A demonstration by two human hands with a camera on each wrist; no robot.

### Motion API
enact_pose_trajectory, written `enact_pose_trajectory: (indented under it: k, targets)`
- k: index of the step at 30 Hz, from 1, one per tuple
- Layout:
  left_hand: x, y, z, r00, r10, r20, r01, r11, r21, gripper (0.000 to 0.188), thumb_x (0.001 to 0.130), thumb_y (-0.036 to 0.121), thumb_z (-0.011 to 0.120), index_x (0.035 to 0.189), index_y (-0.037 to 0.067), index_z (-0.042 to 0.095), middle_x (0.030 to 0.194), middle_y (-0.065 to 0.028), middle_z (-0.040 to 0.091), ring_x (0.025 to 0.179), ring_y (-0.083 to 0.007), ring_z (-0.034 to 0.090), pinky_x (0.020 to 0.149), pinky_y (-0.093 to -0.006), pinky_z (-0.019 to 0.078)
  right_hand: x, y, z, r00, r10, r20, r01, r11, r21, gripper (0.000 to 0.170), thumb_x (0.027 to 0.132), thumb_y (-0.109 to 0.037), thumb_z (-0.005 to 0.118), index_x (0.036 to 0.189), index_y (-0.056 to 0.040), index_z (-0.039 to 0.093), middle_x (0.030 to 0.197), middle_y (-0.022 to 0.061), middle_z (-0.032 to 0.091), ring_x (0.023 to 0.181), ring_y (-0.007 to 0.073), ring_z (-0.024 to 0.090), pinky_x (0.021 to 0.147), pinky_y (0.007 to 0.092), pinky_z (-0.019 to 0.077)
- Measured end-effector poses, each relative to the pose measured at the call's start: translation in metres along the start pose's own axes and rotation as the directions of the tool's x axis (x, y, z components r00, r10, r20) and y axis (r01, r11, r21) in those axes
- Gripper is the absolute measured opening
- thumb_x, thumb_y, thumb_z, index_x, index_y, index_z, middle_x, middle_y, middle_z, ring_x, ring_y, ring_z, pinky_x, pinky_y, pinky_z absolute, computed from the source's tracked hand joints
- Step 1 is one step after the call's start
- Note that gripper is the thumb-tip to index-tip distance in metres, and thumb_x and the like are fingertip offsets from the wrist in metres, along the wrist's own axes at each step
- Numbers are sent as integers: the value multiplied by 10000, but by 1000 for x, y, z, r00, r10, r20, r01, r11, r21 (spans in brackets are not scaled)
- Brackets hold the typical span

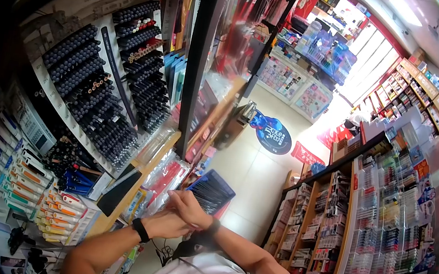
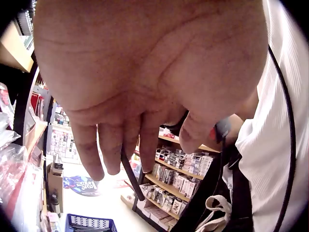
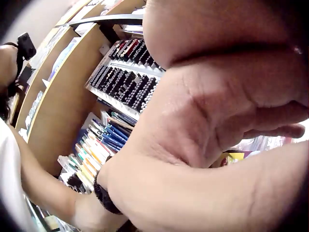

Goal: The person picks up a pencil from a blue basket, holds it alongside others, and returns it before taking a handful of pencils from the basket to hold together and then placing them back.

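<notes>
In the head view my two hands meet in front of my chest. My left hand [image 1: 166, 225] lies lower, with a black band [image 1: 140, 230] round its wrist. Over it rests my right hand [image 1: 191, 209], its fingers seeming bent and partly hidden. The left wrist view shows the left palm close up, its fingers [image 2: 110, 147] straight and pointing down. A thin dark strip [image 2: 131, 175] hangs by those fingers; I cannot tell whether they hold it. Seen from the right wrist, the right palm [image 3: 227, 87] fills the upper right, close above the left hand.
At the left stands a rack of dark pencils [image 1: 91, 88], with colourful pens [image 1: 59, 210] below it. Beyond my hands is a blue basket [image 1: 227, 197] of dark slim items. Shelves of boxed goods [image 1: 313, 225] line the right side of the aisle floor [image 1: 243, 164].
</notes>
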State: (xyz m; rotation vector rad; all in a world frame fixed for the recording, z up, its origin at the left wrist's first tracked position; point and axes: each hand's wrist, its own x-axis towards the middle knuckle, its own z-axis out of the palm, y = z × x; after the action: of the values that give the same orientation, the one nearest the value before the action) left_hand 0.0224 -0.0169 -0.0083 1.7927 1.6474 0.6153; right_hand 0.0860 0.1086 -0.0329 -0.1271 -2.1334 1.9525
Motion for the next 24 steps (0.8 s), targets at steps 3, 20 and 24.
enact_pose_trajectory:
  k: [3,20,24]
  targets:
    - [1,-7,6,1000,-5,-13,6,1000,23,356,911,274,631,1222,103,663,1059,-215,697,998,-388,662,910,-464,520,1,0,-3,999,46,10,-46,999,-20,550,1080,-330,461,678,44,427,567,62,318,572,126,281,508,343,334]
    - [8,2,-7,973,51,-224,-38,997,61,319,889,235,658,1030,-50,676,1080,-258,676,1064,-391,638,953,-452,486,8,2,-51,934,262,-244,-72,805,589,364,1089,-305,400,885,-39,541,725,7,487,657,122,511,620,276,450]
    - [7,1,-1,935,106,-339,-79,993,93,334,886,222,667,1086,-46,679,1204,-279,647,1136,-397,622,1052,-444,449,7,0,-59,915,335,-225,-130,773,621,350,1082,-298,438,929,-20,586,747,13,516,682,120,535,659,289,491]
